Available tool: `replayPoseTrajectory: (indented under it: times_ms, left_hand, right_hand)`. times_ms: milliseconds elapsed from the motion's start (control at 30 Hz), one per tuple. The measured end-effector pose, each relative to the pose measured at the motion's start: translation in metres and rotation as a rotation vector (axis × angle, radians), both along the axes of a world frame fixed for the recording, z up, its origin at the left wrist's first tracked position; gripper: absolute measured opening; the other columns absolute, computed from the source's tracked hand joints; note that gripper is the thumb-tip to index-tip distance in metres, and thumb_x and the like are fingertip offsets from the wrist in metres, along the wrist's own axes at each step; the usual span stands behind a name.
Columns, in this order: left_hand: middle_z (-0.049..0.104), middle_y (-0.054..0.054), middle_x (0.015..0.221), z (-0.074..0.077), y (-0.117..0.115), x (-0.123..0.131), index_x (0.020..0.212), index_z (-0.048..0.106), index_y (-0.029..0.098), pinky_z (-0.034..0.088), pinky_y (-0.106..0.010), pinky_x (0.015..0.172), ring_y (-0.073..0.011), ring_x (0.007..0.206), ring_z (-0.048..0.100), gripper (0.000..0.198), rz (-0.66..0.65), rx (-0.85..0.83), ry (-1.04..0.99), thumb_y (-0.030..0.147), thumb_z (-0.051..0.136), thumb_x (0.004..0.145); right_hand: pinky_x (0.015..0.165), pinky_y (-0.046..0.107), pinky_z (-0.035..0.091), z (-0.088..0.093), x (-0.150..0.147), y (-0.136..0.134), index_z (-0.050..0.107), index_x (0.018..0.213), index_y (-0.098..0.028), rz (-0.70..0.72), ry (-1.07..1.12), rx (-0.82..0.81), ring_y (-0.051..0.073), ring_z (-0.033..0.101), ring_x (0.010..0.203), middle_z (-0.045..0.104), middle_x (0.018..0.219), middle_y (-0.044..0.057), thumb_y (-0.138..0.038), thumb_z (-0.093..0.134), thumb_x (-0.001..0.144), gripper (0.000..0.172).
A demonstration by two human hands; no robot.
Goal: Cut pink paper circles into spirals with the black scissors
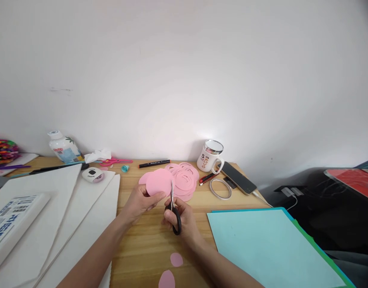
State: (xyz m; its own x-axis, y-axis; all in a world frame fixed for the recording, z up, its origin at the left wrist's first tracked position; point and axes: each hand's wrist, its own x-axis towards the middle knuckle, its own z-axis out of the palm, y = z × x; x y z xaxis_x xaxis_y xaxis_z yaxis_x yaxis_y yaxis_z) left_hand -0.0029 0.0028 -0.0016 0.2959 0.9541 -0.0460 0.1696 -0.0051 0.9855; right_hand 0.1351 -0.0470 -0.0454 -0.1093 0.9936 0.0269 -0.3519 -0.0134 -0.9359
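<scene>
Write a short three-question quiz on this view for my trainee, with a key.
1. Which hand holds the black-handled scissors?
2. True or false: the white mug stands upright, left of the phone in the picture.
3. What does the left hand hold? A) a black marker; B) pink paper; C) white tissue.

Key: 1. The right hand. 2. True. 3. B.

Scissors (172,199) partly hidden by right hand (184,220); white box (17,220) cropped.
</scene>
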Motion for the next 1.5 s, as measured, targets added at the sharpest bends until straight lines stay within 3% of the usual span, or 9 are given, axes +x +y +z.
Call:
replayPoseTrajectory:
  times_ms: [267, 500, 800, 967, 1233, 1500]
  left_hand:
    - [0.038, 0.008, 0.039, 0.001, 0.000, -0.001, 0.049, 0.046, 0.016, 0.020, -0.019, 0.037, -0.0044, 0.038, 0.029, 0.036, 0.022, -0.009, -0.046, 0.040, 0.068, 0.064]
    - [0.048, 0.004, 0.040, 0.003, -0.002, 0.005, 0.052, 0.049, 0.016, 0.022, -0.018, 0.032, -0.0050, 0.031, 0.035, 0.037, -0.045, -0.132, -0.142, 0.045, 0.064, 0.068]
    - [0.042, 0.007, 0.039, -0.003, -0.001, 0.002, 0.055, 0.054, 0.015, 0.023, -0.019, 0.035, -0.0053, 0.036, 0.032, 0.033, -0.049, -0.070, -0.056, 0.044, 0.068, 0.064]
    - [0.042, 0.006, 0.038, -0.001, -0.002, 0.003, 0.051, 0.049, 0.016, 0.022, -0.019, 0.036, -0.0055, 0.036, 0.033, 0.036, -0.050, -0.025, -0.016, 0.043, 0.067, 0.065]
    - [0.041, 0.007, 0.039, 0.002, -0.003, 0.002, 0.054, 0.051, 0.016, 0.022, -0.019, 0.036, -0.0057, 0.036, 0.032, 0.034, -0.055, -0.019, 0.002, 0.045, 0.063, 0.067]
    - [0.041, 0.007, 0.038, 0.002, -0.002, 0.001, 0.054, 0.052, 0.016, 0.023, -0.018, 0.035, -0.0054, 0.035, 0.033, 0.032, -0.039, -0.028, -0.028, 0.044, 0.065, 0.066]
  right_hand:
    - [0.038, 0.019, 0.034, 0.002, 0.001, -0.001, 0.050, 0.077, -0.019, 0.012, 0.001, 0.011, 0.006, 0.038, 0.032, 0.048, 0.040, -0.010, -0.040, 0.069, 0.066, 0.030]
    - [0.037, 0.019, 0.033, 0.003, -0.001, -0.002, 0.049, 0.077, -0.020, 0.008, -0.013, -0.007, 0.008, 0.041, 0.034, 0.049, 0.043, -0.009, -0.041, 0.071, 0.064, 0.033]
    - [0.045, 0.021, 0.030, 0.009, 0.002, 0.000, 0.050, 0.081, -0.020, -0.010, -0.048, 0.085, 0.010, 0.038, 0.050, 0.047, 0.057, -0.005, -0.047, 0.075, 0.060, 0.042]
    - [0.050, 0.023, 0.032, 0.012, 0.003, 0.002, 0.051, 0.080, -0.019, -0.008, -0.055, 0.133, 0.012, 0.040, 0.057, 0.049, 0.063, -0.002, -0.051, 0.072, 0.063, 0.042]
    - [0.044, 0.021, 0.026, 0.012, 0.003, 0.001, 0.051, 0.080, -0.019, -0.022, -0.064, 0.116, 0.009, 0.033, 0.050, 0.045, 0.058, -0.005, -0.052, 0.072, 0.063, 0.042]
    - [0.042, 0.020, 0.027, 0.007, 0.003, 0.002, 0.049, 0.080, -0.021, -0.014, -0.043, 0.034, 0.009, 0.037, 0.044, 0.044, 0.051, -0.008, -0.045, 0.072, 0.062, 0.038]
